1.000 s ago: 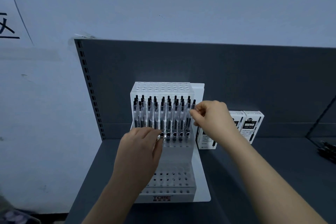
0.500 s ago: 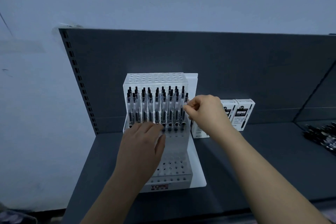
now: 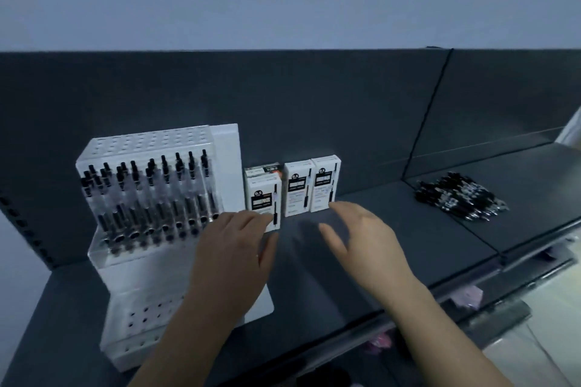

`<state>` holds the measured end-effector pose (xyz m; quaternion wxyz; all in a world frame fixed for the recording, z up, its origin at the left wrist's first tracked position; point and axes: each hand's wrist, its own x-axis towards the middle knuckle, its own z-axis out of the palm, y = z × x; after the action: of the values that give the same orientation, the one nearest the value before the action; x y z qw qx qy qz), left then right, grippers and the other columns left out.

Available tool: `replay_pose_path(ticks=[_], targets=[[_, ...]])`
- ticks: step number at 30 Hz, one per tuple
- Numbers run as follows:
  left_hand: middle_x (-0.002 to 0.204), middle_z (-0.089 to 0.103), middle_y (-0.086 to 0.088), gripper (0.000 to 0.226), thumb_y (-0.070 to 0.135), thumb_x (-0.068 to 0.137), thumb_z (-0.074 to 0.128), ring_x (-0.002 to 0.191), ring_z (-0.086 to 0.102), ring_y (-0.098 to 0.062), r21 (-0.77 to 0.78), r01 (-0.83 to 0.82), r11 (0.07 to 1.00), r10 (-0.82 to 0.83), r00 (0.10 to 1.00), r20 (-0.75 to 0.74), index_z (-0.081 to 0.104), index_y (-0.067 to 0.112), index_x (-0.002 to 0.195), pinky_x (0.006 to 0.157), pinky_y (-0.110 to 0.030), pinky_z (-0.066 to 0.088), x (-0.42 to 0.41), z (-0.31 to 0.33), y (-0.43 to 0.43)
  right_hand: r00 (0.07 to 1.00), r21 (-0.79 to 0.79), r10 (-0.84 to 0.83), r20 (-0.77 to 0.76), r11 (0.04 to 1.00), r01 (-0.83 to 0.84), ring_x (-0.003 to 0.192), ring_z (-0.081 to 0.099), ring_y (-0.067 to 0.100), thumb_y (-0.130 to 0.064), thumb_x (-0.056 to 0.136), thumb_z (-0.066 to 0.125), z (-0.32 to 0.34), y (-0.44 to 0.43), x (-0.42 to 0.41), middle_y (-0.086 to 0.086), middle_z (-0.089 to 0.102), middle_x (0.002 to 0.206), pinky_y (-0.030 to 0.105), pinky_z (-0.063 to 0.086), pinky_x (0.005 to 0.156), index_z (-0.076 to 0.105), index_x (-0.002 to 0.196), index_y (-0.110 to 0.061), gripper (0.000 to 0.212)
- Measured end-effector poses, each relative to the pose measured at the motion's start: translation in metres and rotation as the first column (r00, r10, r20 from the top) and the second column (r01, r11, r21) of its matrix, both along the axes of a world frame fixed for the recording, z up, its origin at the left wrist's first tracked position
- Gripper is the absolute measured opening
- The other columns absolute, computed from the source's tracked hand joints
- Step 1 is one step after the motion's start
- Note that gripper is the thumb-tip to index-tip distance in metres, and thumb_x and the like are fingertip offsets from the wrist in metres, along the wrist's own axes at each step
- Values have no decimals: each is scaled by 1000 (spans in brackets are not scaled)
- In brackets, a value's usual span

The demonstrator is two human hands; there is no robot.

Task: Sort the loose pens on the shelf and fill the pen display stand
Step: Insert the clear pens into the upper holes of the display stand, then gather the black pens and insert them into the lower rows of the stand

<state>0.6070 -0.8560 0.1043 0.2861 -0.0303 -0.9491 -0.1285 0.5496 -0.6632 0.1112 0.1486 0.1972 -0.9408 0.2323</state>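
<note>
A white stepped pen display stand (image 3: 138,280) stands at the left of the dark shelf, its upper tier filled with several clear pens with black caps (image 3: 151,195); the lower tiers show bare holes. A heap of loose black pens (image 3: 459,196) lies far right on the shelf. My left hand (image 3: 234,256) hovers by the stand's right side, fingers relaxed, holding nothing. My right hand (image 3: 361,240) floats over the shelf in front of the boxes, fingers spread and empty.
Three white pen boxes (image 3: 295,188) stand upright against the dark back panel (image 3: 314,104), right of the stand. The shelf's front edge (image 3: 408,305) runs diagonally; a lower shelf with pinkish items shows beneath it. A vertical divider line marks the panel at right.
My right hand has left the rightmost pen in the stand and moved right, now empty. My left hand came off the stand's front. The view swung right, revealing the loose pens.
</note>
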Motion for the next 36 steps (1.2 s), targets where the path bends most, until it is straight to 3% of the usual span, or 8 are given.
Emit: replay_pose_path(ticks=[3, 7, 11, 19, 24, 29, 32, 36], targets=[[94, 72, -2, 42, 37, 86, 42, 84, 65, -25, 10, 64, 998, -64, 998, 0, 72, 13, 103, 75, -37, 54, -16, 0, 44, 997, 41, -76, 17, 996, 75, 127, 50, 15, -40, 96, 51, -3, 49, -2, -2, 55, 138, 25, 40, 100, 53, 135, -17, 45], [94, 71, -2, 42, 38, 87, 42, 84, 65, -25, 12, 136, 991, -135, 991, -13, 72, 12, 102, 76, -38, 53, -38, -3, 118, 989, 71, -144, 46, 988, 140, 135, 41, 10, -44, 98, 45, -6, 128, -9, -5, 45, 147, 19, 33, 105, 43, 143, -19, 52], [98, 71, 0, 45, 41, 88, 40, 89, 65, -23, 60, 195, 979, -198, 980, 34, 71, 14, 105, 80, -39, 53, -63, -14, 200, 976, 131, -214, 48, 970, 206, 134, 42, 10, -45, 98, 44, -9, 215, -20, -6, 45, 147, 19, 33, 104, 43, 143, -18, 52], [96, 73, 0, 44, 41, 86, 41, 83, 67, -22, 65, 272, 960, -278, 954, 117, 72, 14, 101, 71, -36, 55, -114, -34, 336, 937, 208, -343, 68, 923, 323, 129, 47, 14, -44, 98, 43, -20, 353, -55, -4, 51, 142, 24, 39, 100, 49, 136, -18, 46], [96, 72, 3, 45, 42, 88, 39, 84, 66, -20, 54, 272, 961, -278, 949, 150, 72, 15, 104, 71, -36, 55, -160, -38, 382, 926, 209, -365, 93, 917, 341, 124, 50, 16, -42, 99, 43, -26, 398, -103, -3, 55, 135, 27, 42, 95, 53, 131, -16, 42], [99, 71, 4, 28, 33, 90, 58, 88, 64, -20, 85, 244, 966, -255, 955, 155, 70, 16, 109, 74, -38, 54, -219, -44, 414, 928, 212, -355, 109, 921, 328, 119, 53, 18, -41, 99, 44, -36, 427, -166, 0, 59, 129, 29, 45, 91, 55, 125, -14, 40], [96, 71, 4, 33, 36, 87, 52, 86, 65, -21, 99, 215, 972, -230, 956, 183, 70, 17, 106, 72, -38, 54, -257, -47, 428, 932, 211, -341, 126, 927, 311, 111, 57, 20, -40, 98, 46, -43, 438, -208, 3, 62, 121, 33, 49, 87, 58, 118, -11, 38], [105, 69, 2, 29, 33, 92, 59, 94, 62, -22, 130, 181, 975, -205, 956, 209, 68, 17, 113, 79, -37, 52, -311, -51, 443, 939, 218, -302, 167, 940, 263, 110, 56, 17, -40, 98, 46, -51, 452, -263, -2, 61, 121, 28, 47, 83, 57, 121, -16, 35]])
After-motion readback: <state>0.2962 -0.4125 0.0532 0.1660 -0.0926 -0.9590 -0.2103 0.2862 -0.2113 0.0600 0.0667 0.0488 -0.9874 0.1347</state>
